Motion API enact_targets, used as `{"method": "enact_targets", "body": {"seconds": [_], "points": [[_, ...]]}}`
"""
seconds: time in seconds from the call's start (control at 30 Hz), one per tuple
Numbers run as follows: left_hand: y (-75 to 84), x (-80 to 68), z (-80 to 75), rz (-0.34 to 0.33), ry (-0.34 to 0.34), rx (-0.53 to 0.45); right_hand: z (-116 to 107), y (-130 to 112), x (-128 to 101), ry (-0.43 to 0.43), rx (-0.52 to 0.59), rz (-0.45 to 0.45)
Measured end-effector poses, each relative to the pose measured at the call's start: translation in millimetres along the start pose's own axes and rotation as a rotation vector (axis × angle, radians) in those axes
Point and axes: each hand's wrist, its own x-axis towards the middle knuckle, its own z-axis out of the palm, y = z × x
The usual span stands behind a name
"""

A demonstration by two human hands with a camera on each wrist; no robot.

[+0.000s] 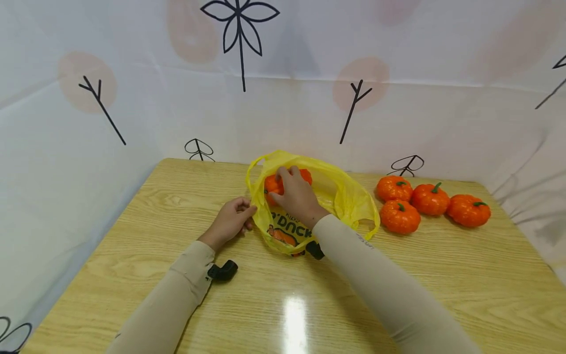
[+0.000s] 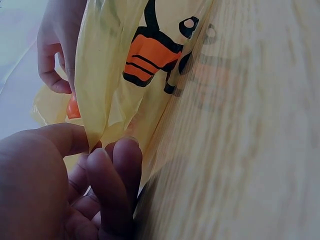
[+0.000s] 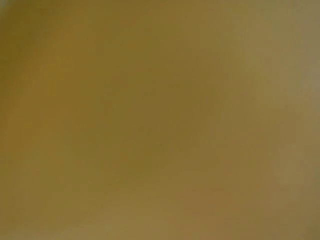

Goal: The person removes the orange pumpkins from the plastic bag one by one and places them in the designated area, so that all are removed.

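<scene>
A bag (image 1: 340, 196) lies on the bench (image 1: 132, 236), near its middle toward the back. The right hand (image 1: 297, 192) is inside the bag's mouth, on a pumpkin (image 1: 274, 185) in it. The left hand (image 1: 231, 220) pinches the bag's left edge. 4 pumpkins (image 1: 431, 199) sit together on the bench, right of the bag, near the back curtain (image 1: 442, 113).

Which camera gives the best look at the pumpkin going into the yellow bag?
The head view: the right hand holds the pumpkin inside the open yellow bag. The left wrist view shows only an orange sliver behind the bag's plastic. The right wrist view is a yellowish blur.
</scene>
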Motion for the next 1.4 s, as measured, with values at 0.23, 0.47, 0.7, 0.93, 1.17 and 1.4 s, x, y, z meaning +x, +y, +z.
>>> {"method": "enact_targets", "body": {"seconds": [0.23, 0.47, 0.7, 0.93, 1.17, 1.4], "points": [[-0.3, 1.0, 0.6, 0.007, 0.004, 0.012, -4.9, 4.5, -5.1, 0.005, 0.014, -0.010], [0.9, -1.0, -0.4, 0.000, 0.002, 0.013, -10.5, 9.4, -14.8, 0.013, 0.067, 0.010], [0.5, -1.0, -1.4, 0.005, 0.001, 0.020, -14.5, 12.6, -25.6, 0.026, 0.096, 0.000], [0.1, -2.0, -0.1, 0.003, -0.011, 0.016, -20.1, 14.7, -39.2, 0.046, 0.185, -0.013], [-0.1, -1.5, 0.9, 0.010, -0.015, 0.021, -26.4, 18.6, -54.5, 0.078, 0.213, -0.044], [-2.8, -0.6, 0.0, 0.005, -0.017, 0.013, -32.4, 24.0, -67.8, 0.097, 0.256, -0.052]]}}
